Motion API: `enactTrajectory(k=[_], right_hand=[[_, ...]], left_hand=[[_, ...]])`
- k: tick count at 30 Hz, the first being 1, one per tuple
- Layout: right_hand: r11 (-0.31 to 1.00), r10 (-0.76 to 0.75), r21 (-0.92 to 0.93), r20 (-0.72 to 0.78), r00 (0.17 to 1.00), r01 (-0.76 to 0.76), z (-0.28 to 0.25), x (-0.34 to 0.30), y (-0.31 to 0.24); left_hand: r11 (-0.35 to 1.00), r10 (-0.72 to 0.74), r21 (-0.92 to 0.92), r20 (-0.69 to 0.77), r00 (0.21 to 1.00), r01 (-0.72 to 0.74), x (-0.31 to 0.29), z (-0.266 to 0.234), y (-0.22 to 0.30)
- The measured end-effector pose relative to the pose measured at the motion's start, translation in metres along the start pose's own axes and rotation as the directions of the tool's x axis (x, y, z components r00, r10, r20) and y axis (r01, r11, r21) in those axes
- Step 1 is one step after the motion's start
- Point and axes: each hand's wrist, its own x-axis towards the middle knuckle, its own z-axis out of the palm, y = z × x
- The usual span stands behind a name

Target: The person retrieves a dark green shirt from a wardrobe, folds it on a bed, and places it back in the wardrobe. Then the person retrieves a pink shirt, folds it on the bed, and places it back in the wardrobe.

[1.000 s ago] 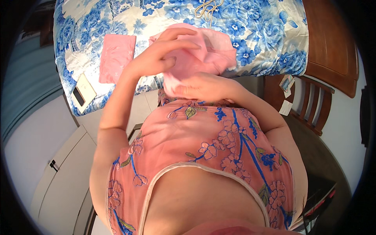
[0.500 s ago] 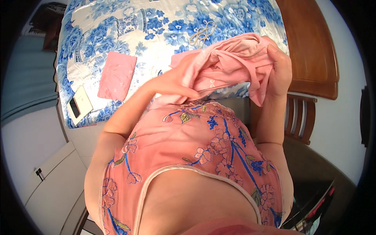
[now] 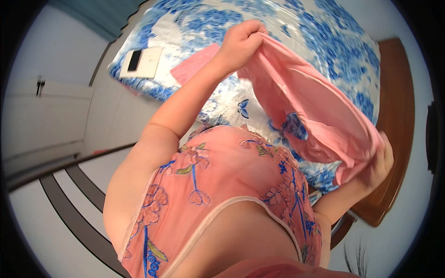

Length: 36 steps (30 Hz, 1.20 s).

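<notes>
I see my left hand (image 3: 241,44) at twelve o'clock, closed on one end of the pink cloth (image 3: 306,111). The cloth stretches from there down toward four o'clock, where my right hand (image 3: 378,162) grips its other end, fingers curled around it. It hangs above the blue-flowered bedspread (image 3: 333,41). A phone (image 3: 135,60) lies at ten o'clock.

The only screen I see is a small dark phone (image 3: 135,60) lying on a flat, cream-white rectangular box (image 3: 147,64) — both at the near left edge of the blue-and-white floral tabletop (image 3: 324,37), just beside a flat pink square packet (image 3: 192,69).
</notes>
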Motion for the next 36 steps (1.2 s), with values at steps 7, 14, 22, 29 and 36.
enactTrajectory(k=[7, 14, 22, 29, 36], right_hand=[[0.967, 0.027, -0.254, 0.082, 0.996, -0.005, 0.035, 0.047, 0.015], [0.98, 0.152, 0.118, 0.053, 0.987, -0.158, 0.077, 0.07, 0.027], [0.991, -0.067, -0.096, 0.266, 0.962, 0.096, 0.106, 0.088, -0.003], [0.618, -0.371, -0.609, 0.331, 0.868, 0.497, 0.124, 0.099, -0.021], [0.872, -0.338, -0.287, 0.231, 0.912, 0.396, 0.145, 0.116, -0.042]], left_hand=[[0.976, -0.043, 0.217, 0.154, 0.987, 0.009, -0.008, -0.049, 0.044], [0.941, -0.04, 0.337, 0.034, 0.999, 0.026, -0.009, -0.1, 0.038], [0.89, -0.034, 0.455, -0.016, 0.999, 0.038, -0.007, -0.117, 0.036], [0.822, 0.079, 0.565, 0.009, 0.997, -0.071, 0.001, -0.132, 0.051], [0.633, 0.115, 0.762, 0.081, 0.99, -0.136, 0.013, -0.093, 0.071]])
